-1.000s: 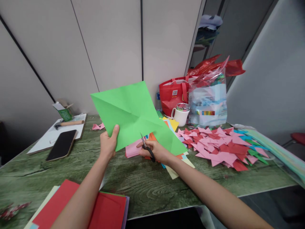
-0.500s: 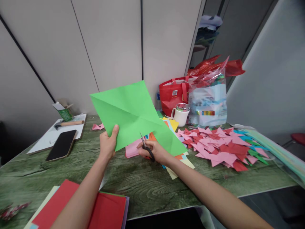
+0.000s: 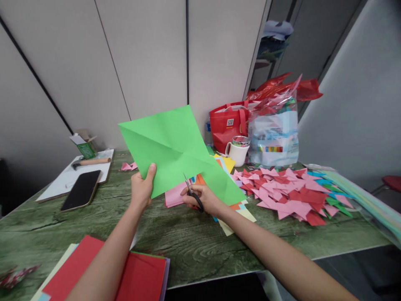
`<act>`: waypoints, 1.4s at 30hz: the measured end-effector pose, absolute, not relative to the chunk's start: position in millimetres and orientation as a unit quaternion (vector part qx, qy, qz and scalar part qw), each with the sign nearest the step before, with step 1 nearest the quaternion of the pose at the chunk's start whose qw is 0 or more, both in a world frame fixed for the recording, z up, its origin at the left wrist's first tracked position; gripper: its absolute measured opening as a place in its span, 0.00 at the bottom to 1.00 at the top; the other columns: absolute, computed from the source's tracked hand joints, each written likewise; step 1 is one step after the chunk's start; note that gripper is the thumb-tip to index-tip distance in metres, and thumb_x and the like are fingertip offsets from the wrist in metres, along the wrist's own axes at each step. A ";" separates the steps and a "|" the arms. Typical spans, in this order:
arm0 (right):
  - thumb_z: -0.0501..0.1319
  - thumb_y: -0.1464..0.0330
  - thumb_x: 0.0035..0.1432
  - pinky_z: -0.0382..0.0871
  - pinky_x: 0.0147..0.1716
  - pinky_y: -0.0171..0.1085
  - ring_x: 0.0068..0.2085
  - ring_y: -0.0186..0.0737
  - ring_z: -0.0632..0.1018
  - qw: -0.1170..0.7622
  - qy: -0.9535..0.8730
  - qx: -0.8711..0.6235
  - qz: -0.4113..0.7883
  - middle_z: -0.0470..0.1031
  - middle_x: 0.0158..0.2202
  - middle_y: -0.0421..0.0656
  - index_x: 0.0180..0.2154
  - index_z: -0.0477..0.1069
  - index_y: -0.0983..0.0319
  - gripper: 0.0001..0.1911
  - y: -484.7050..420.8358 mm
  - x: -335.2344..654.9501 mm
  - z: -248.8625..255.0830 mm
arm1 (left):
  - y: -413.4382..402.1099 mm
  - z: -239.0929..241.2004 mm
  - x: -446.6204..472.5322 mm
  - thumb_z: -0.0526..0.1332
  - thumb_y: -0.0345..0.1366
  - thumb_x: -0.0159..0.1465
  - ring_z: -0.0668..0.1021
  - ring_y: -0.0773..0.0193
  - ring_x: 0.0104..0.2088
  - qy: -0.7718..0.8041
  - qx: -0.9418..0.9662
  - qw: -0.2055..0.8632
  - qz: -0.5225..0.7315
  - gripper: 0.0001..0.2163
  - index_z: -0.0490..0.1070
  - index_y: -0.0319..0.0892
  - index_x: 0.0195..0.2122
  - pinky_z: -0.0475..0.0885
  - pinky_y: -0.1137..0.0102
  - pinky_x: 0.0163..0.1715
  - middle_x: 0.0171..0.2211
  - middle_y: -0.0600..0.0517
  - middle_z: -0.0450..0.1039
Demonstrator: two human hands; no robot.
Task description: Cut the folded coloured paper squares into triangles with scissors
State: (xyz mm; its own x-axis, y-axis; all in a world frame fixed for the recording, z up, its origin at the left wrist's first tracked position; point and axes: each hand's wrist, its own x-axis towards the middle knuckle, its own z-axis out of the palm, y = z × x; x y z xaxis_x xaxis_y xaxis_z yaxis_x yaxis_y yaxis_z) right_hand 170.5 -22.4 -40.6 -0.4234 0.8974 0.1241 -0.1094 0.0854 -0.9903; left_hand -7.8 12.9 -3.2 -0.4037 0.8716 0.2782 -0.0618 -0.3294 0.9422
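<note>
A creased sheet of green paper [image 3: 166, 146] is held up above the table, with my left hand [image 3: 142, 186] pinching its lower left edge, thumb on the near side. My right hand [image 3: 200, 198] is closed round the black handles of a pair of scissors [image 3: 196, 200]. Their blades point up and lie at the sheet's lower edge, beside a cut that runs inward. To the right of the cut, a flap of the green paper hangs over my right hand. Pink paper pieces [image 3: 175, 195] and other coloured sheets lie on the table beneath.
A heap of pink and red folded paper stars [image 3: 291, 192] covers the right side. Behind stand a white mug [image 3: 238, 154], a red bag [image 3: 224, 125] and a plastic bag [image 3: 274, 133]. Left are a phone [image 3: 81, 190] and a hammer [image 3: 94, 161]; a stack of red paper [image 3: 144, 276] lies in front.
</note>
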 end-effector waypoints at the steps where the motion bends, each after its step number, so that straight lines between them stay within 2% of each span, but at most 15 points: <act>1: 0.65 0.56 0.37 0.53 0.19 0.29 0.20 0.27 0.63 0.426 -0.600 -0.328 0.593 0.63 0.19 0.35 0.32 0.67 0.64 0.22 -22.3 170.4 -41.0 | 12.9 -3.1 -7.8 0.64 0.45 0.45 0.69 0.69 0.17 0.470 0.429 0.337 0.694 0.15 0.71 0.35 0.24 0.66 0.74 0.17 0.18 0.53 0.70; 15: 0.66 0.57 0.37 0.53 0.17 0.28 0.18 0.27 0.64 0.429 -0.603 -0.336 0.583 0.61 0.17 0.34 0.29 0.67 0.64 0.20 -21.6 169.3 -43.0 | 11.2 -0.4 -7.1 0.65 0.44 0.44 0.72 0.67 0.18 0.461 0.423 0.351 0.697 0.15 0.72 0.36 0.26 0.68 0.73 0.18 0.21 0.50 0.74; 22: 0.65 0.56 0.38 0.54 0.17 0.28 0.19 0.27 0.65 0.428 -0.609 -0.341 0.574 0.62 0.20 0.35 0.28 0.67 0.64 0.20 -20.3 169.9 -46.6 | 11.7 -0.9 -6.7 0.65 0.44 0.44 0.71 0.67 0.18 0.461 0.422 0.351 0.698 0.15 0.72 0.36 0.26 0.67 0.73 0.17 0.21 0.50 0.73; 33: 0.67 0.59 0.36 0.55 0.21 0.30 0.22 0.28 0.64 0.432 -0.613 -0.314 0.582 0.64 0.22 0.36 0.37 0.68 0.65 0.25 -20.3 170.4 -42.6 | 13.5 -6.4 -9.5 0.65 0.45 0.44 0.71 0.66 0.19 0.471 0.450 0.349 0.674 0.16 0.72 0.35 0.23 0.67 0.73 0.19 0.20 0.50 0.73; 42: 0.67 0.60 0.37 0.52 0.20 0.29 0.21 0.26 0.61 0.441 -0.601 -0.313 0.589 0.59 0.19 0.34 0.36 0.68 0.64 0.24 -21.4 169.8 -42.4 | 12.4 -5.7 -8.4 0.65 0.45 0.44 0.70 0.68 0.18 0.477 0.456 0.344 0.668 0.15 0.71 0.35 0.22 0.66 0.74 0.18 0.19 0.52 0.72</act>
State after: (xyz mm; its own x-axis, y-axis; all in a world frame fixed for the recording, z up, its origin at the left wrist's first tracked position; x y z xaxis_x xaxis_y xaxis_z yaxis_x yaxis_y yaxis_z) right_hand 169.8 -21.4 -42.4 -0.4154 0.8953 0.1608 -0.1432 0.1102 -0.9835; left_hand -8.4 12.4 -5.7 -0.3483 0.8943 0.2808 -0.0249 -0.3083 0.9510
